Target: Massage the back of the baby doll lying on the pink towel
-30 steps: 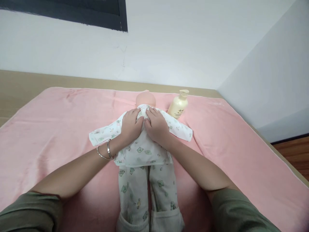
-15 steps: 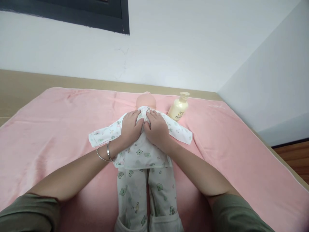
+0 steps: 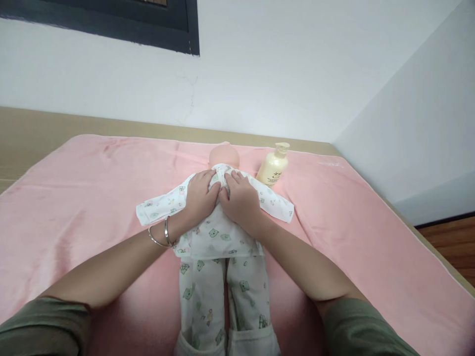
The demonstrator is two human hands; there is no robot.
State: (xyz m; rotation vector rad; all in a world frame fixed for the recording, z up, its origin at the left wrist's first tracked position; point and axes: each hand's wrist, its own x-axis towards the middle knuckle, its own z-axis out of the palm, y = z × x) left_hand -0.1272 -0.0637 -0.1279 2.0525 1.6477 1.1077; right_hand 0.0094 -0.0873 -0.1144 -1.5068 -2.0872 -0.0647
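A baby doll (image 3: 224, 156) lies stretched out on a pink blanket (image 3: 111, 173), its bald head at the far end. It wears a white printed top (image 3: 218, 240) with long sleeves spread to both sides, and matching trousers (image 3: 208, 296). My left hand (image 3: 201, 195) rests flat on the upper left of the top, fingers pointing toward the head. Beside it, my right hand (image 3: 240, 198) lies flat on the upper right, the two thumbs nearly touching. Neither hand grips anything. The cloth under the palms is hidden.
A cream pump bottle (image 3: 273, 165) stands just beyond the doll's right-hand sleeve. The blanket covers a wooden surface (image 3: 33, 133) set against a white wall (image 3: 260, 74). A dark frame (image 3: 148, 29) is on the wall at upper left.
Both hands stay on the doll's top in almost the same place. The view has shifted very slightly.
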